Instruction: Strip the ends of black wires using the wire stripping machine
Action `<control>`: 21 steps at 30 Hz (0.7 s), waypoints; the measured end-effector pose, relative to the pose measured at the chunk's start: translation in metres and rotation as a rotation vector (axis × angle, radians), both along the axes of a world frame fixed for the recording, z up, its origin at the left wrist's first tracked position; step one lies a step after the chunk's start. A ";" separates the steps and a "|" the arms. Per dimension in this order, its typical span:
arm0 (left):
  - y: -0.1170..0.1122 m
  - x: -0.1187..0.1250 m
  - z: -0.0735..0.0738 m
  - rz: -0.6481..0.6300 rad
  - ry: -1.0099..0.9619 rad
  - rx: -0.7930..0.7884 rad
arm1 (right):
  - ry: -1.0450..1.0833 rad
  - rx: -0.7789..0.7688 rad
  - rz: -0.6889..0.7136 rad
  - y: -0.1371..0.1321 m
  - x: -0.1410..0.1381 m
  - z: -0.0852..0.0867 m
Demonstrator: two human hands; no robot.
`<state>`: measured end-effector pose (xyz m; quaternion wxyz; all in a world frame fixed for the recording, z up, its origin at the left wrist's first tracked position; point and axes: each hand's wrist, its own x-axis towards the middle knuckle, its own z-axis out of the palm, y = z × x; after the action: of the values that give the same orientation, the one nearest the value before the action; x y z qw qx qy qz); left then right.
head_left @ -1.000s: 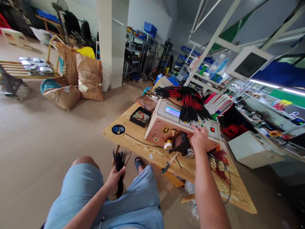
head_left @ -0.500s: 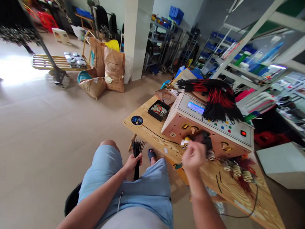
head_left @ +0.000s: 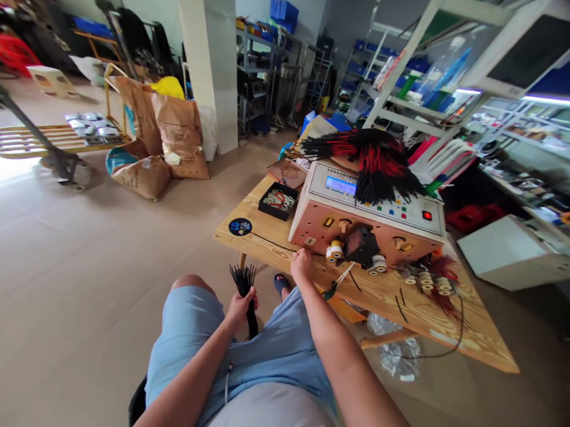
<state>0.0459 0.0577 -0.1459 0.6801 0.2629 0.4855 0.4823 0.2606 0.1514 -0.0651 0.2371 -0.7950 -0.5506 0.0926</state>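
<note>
My left hand (head_left: 240, 306) is closed around a bundle of black wires (head_left: 247, 295) held upright over my lap, their ends fanning out above my fist. My right hand (head_left: 302, 264) reaches to the near edge of the wooden table (head_left: 449, 319), just below the left front of the pink wire-cutting machine (head_left: 366, 221). Its fingers are curled down on the tabletop and hidden from me. A heap of red and black cut wires (head_left: 375, 157) lies on top of the machine. Loose black wire pieces (head_left: 398, 298) lie on the table in front of the machine's rollers.
A small black tray (head_left: 278, 201) of parts and a round dark sticker (head_left: 240, 227) sit on the table's left end. Brown paper sacks (head_left: 168, 138) and a wooden cart (head_left: 39, 139) stand on the floor to the left. Shelving (head_left: 411, 74) and a white box (head_left: 508, 252) fill the right.
My right hand left the machine's button panel, drew back, and now rests at the table's near edge left of the rollers. The left hand keeps holding the black wires.
</note>
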 end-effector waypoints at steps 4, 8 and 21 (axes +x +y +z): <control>0.001 0.000 0.005 -0.020 0.020 -0.001 | 0.107 0.084 0.054 -0.011 -0.001 0.004; 0.002 0.000 0.008 -0.030 0.023 -0.006 | 0.243 0.350 0.082 -0.063 0.014 -0.002; 0.004 0.017 0.001 -0.067 -0.021 0.000 | -0.049 0.101 -0.260 -0.108 0.214 -0.010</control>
<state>0.0625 0.0618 -0.1447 0.7010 0.2740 0.4694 0.4618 0.4750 0.0432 -0.0749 0.2731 -0.8487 -0.4528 0.0138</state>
